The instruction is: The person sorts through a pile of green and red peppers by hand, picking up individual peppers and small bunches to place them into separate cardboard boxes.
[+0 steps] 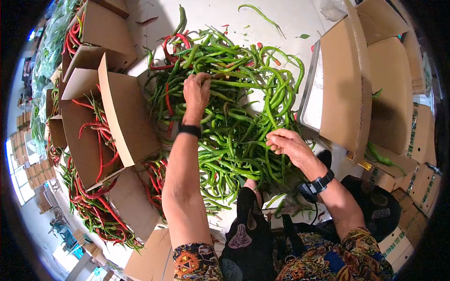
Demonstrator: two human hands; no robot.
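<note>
A wide heap of long green chili peppers [229,161] lies on the pale floor before me, with a few red chili peppers [168,100] among them. My left hand [196,95] reaches over the heap's upper left, its fingers curled down into the peppers. What they grip, if anything, is hidden. Over the right side of the heap, my right hand [291,146] has thumb and fingers pinched together at the end of a thin green chili pepper [255,143]. Dark bands circle both wrists.
An open cardboard box [133,110] holding red chilies [99,129] stands at left. More mixed chilies [101,213] lie piled below it. At right, another open box [344,79] stands by a metal-edged tray [309,89]. One green chili [262,16] lies apart at the top.
</note>
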